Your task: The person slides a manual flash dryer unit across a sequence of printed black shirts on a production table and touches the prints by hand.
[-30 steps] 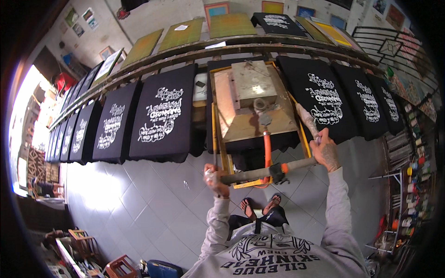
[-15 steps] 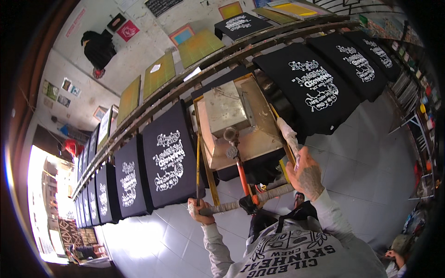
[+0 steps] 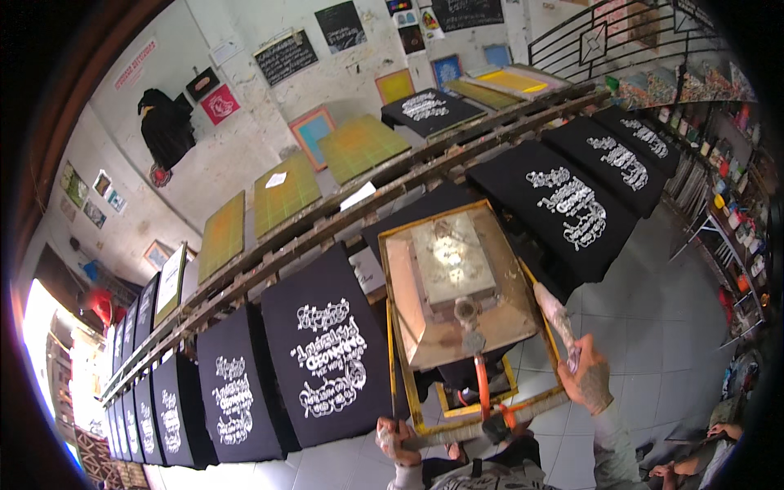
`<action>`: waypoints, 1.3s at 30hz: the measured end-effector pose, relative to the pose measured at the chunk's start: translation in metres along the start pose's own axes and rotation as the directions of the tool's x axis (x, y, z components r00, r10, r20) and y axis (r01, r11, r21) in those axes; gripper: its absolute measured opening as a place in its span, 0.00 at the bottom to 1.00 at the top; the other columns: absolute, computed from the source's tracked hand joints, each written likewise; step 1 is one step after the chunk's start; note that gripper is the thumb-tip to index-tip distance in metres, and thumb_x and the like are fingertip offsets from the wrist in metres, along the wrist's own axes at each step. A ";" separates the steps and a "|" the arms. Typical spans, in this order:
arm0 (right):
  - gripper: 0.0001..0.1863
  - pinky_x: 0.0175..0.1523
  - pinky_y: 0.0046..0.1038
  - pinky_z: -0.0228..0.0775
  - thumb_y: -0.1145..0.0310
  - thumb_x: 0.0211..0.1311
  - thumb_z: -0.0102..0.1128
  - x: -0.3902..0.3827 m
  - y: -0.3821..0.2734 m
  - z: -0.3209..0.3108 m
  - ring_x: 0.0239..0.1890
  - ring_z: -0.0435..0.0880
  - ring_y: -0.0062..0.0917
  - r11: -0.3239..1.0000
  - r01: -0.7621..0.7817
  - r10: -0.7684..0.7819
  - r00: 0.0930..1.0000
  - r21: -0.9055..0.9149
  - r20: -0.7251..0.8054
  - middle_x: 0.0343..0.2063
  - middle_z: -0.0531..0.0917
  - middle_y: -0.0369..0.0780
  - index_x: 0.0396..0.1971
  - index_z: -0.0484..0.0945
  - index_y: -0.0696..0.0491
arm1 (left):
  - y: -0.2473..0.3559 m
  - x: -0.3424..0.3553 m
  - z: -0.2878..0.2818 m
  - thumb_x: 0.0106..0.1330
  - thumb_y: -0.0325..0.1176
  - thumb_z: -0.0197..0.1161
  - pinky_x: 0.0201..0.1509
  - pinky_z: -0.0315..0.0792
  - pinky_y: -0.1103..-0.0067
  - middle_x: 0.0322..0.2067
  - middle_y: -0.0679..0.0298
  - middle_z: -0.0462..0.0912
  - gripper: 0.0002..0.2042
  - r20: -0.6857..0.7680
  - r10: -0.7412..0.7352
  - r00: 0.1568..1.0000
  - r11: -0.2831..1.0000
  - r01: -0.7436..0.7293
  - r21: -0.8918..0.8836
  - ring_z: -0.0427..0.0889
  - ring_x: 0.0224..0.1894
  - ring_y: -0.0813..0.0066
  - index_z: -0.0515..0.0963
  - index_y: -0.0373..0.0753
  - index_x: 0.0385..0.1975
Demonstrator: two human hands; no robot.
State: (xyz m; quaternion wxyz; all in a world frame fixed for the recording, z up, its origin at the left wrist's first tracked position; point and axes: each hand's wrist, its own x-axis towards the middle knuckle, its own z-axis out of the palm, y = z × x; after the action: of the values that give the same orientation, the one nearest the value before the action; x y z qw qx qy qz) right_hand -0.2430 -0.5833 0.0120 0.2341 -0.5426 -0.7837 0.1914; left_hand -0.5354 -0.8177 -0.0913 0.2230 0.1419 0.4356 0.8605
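Note:
A square metal heater hood in a yellow frame, with an orange hose at its near side, hangs over a dark shirt board in the middle. My left hand is closed round the left end of the wrapped crossbar along the frame's near side. My right hand grips the pale wrapped side handle. Black shirts with white prints lie on the boards either side of the heater.
A long rail carries the boards, with green screens behind. Racks of bottles line the right. Grey tiled floor lies below. A person's hands show at lower right. A railing stands top right.
The view has shifted and tilted, showing more wall. The heater and both my hands sit lower and further right in the picture, the hands still gripping the handles.

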 end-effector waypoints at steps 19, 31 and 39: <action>0.23 0.29 0.42 0.71 0.42 0.73 0.53 -0.057 -0.077 0.024 0.22 0.79 0.42 0.976 -0.207 0.214 0.966 0.065 -0.144 0.23 0.80 0.37 0.39 0.77 0.51 | 0.020 0.019 -0.121 0.54 0.17 0.67 0.31 0.73 0.72 0.28 0.62 0.76 0.13 -0.212 0.004 0.977 0.952 0.061 0.301 0.74 0.30 0.67 0.72 0.42 0.30; 0.23 0.33 0.44 0.71 0.70 0.55 0.67 -0.045 -0.087 0.039 0.27 0.82 0.49 0.935 -0.332 0.339 0.940 0.125 -0.034 0.26 0.79 0.51 0.48 0.68 0.58 | 0.023 0.067 -0.080 0.62 0.22 0.65 0.27 0.67 0.78 0.29 0.61 0.72 0.10 0.173 0.400 0.900 0.498 -0.371 0.784 0.73 0.29 0.70 0.69 0.41 0.33; 0.20 0.32 0.45 0.68 0.71 0.59 0.65 -0.029 -0.095 0.047 0.26 0.81 0.46 0.945 -0.298 0.306 0.951 0.134 -0.051 0.26 0.79 0.50 0.48 0.68 0.57 | 0.039 0.117 -0.029 0.60 0.29 0.52 0.14 0.54 0.81 0.14 0.70 0.57 0.07 -0.005 -0.044 0.999 0.964 0.043 0.261 0.55 0.11 0.79 0.61 0.40 0.31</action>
State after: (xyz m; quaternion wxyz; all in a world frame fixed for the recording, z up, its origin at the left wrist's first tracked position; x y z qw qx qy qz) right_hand -0.3336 -0.6452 0.0215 0.2633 -0.6471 -0.6689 0.2540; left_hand -0.6593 -0.7984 -0.0712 0.2213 0.1607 0.5481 0.7904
